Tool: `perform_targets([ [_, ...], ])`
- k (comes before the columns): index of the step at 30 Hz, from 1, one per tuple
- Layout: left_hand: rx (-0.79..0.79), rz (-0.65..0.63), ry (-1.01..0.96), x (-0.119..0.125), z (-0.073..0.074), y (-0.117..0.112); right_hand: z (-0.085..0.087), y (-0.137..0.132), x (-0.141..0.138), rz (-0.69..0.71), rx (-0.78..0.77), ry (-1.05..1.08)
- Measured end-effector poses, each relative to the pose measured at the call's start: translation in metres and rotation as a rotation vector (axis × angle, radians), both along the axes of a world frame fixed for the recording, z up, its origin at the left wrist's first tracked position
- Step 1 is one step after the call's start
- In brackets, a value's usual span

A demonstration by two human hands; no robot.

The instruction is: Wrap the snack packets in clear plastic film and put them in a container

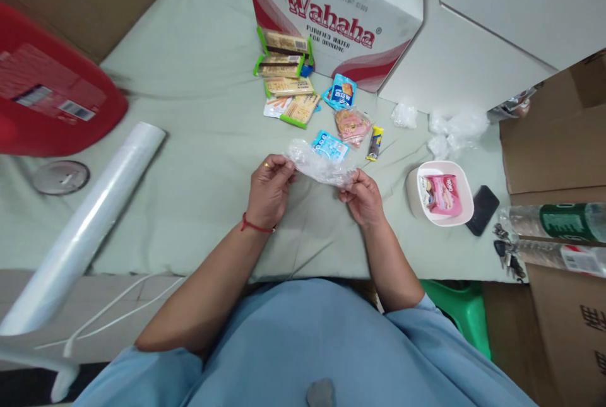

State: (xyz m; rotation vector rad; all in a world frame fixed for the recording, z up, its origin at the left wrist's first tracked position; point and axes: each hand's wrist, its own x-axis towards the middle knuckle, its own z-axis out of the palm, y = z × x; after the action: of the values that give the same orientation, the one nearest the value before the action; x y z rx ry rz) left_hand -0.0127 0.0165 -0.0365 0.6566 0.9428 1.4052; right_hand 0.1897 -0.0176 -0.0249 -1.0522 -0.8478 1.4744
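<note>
Left hand (269, 191) and right hand (363, 197) each pinch one end of a crumpled clear plastic bag (320, 167). The bag is stretched between them above the pale green cloth-covered table (199, 161). A blue snack packet (330, 145) lies just behind the bag.

A pale green cloth-covered table (199, 161) lies before you. At the far centre stands a Wahaha carton (331, 16), with snack packets (288, 88) scattered just nearer. A film roll (89, 218) lies left. A white bowl (411, 194) and a black phone (481, 209) sit right.

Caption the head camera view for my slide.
Left hand and right hand hold a clear plastic bag over a green cloth, snack packets and a Wahaha box beyond.
</note>
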Motion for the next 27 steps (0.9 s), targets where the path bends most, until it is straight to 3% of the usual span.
perform_targets([
  [5, -0.035, -0.104, -0.200, -0.002, 0.005, 0.001, -0.006, -0.002, -0.004, 0.021, 0.110, -0.221],
  [8, 0.033, -0.122, -0.161, -0.001, 0.005, 0.000, -0.002, -0.001, -0.004, -0.027, 0.112, -0.154],
  [14, 0.086, -0.092, -0.037, -0.003, 0.000, 0.003, 0.013, -0.002, 0.006, 0.029, 0.022, 0.016],
  [20, 0.110, -0.076, 0.085, -0.002, -0.007, 0.006, 0.009, -0.001, 0.004, -0.026, 0.006, -0.096],
  [22, 0.127, -0.026, 0.142, -0.001, -0.007, 0.006, 0.004, -0.001, 0.002, -0.057, 0.024, -0.133],
  [26, 0.180, 0.267, 0.383, -0.001, 0.001, 0.002, -0.001, -0.002, -0.001, -0.120, 0.132, -0.211],
  [27, 0.174, 0.290, 0.423, 0.000, 0.005, -0.001, 0.000, -0.003, -0.002, -0.127, 0.165, -0.252],
])
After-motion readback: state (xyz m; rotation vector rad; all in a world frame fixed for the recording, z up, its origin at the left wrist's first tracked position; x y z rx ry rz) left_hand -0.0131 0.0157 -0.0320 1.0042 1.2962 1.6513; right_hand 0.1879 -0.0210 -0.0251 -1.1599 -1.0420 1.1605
